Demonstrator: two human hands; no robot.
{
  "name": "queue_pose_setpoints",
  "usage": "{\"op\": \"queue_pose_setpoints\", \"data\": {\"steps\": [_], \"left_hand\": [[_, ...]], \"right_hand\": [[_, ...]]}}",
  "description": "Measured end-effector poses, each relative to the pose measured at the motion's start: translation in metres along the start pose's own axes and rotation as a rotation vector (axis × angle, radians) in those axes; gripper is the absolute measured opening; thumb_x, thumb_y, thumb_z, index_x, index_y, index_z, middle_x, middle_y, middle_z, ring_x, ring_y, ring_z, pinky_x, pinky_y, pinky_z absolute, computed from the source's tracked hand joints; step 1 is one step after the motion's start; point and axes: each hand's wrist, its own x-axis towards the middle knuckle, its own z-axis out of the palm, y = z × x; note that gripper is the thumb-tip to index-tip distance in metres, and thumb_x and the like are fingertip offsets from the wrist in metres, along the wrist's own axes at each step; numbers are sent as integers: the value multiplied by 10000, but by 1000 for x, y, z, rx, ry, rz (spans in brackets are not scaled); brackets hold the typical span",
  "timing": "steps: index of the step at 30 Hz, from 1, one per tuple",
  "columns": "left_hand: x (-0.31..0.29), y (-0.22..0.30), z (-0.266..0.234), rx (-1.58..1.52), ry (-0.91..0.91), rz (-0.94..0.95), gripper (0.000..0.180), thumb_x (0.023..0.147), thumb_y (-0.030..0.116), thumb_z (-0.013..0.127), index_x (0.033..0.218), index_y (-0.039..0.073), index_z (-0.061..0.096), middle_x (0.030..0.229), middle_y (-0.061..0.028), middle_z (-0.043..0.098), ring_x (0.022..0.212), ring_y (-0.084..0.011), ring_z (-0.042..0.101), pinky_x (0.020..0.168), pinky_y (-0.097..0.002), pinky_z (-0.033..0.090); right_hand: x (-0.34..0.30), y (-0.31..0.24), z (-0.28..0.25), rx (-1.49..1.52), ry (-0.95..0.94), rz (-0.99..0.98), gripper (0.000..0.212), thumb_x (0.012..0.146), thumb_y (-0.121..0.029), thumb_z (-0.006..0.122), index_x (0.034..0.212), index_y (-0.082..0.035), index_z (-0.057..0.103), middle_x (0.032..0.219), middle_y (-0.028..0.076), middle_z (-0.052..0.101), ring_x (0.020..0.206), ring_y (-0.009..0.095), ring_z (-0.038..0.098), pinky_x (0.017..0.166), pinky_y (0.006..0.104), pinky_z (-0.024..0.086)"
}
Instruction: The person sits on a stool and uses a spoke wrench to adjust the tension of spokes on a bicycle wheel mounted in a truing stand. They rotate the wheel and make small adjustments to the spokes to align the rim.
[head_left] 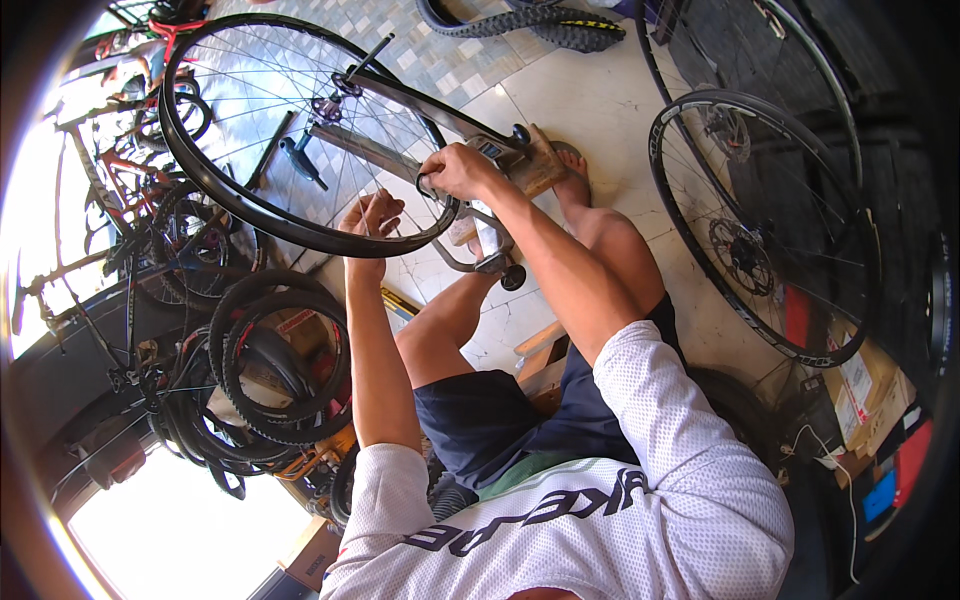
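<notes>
A bare bicycle wheel with a black rim point(205, 190) and thin spokes is mounted in a metal truing stand point(375, 155) in front of me. My left hand point(372, 215) reaches up at the near part of the rim, its fingers curled together around a spoke. Further right along the rim, my right hand point(457, 172) pinches a small dark ring-shaped tool, which looks like a spoke wrench point(424, 184), against the spoke ends. Its fingertips partly hide the tool. The purple-tinted hub point(326, 108) sits between the stand's arms.
A blue-handled tool point(297, 160) lies beyond the rim. Two more wheels, the nearer with a black rim point(672, 225), lean at the right. Tyres point(285, 350) hang in a bunch at the left near parked bicycles point(120, 190). Cardboard boxes point(868, 395) stand at lower right.
</notes>
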Motion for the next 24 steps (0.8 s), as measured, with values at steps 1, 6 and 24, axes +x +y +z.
{"op": "queue_pose_setpoints", "data": {"steps": [1, 6, 24], "left_hand": [[1, -3, 1, 6, 10, -13, 275, 905, 319, 732, 977, 64, 657, 903, -84, 725, 839, -160, 679, 764, -290, 511], [9, -9, 7, 56, -10, -54, 274, 887, 278, 756, 1025, 61, 661, 898, -77, 731, 818, -131, 680, 737, -263, 510], [24, -21, 2, 156, 12, -32, 266, 874, 290, 772, 1003, 69, 699, 872, -11, 696, 790, -99, 659, 707, -240, 508]], "right_hand": [[0, -1, 2, 6, -22, 9, 248, 821, -213, 716, 1022, -73, 754, 892, 129, 747, 806, 201, 712, 752, 322, 539], [0, 2, 5, -13, -104, 25, 243, 830, -162, 636, 1023, -84, 761, 947, 157, 741, 883, 264, 722, 827, 342, 544], [-4, 6, 22, 225, -305, 105, 268, 806, 26, 532, 976, 2, 737, 782, 69, 720, 643, 115, 621, 610, 274, 493]]}}
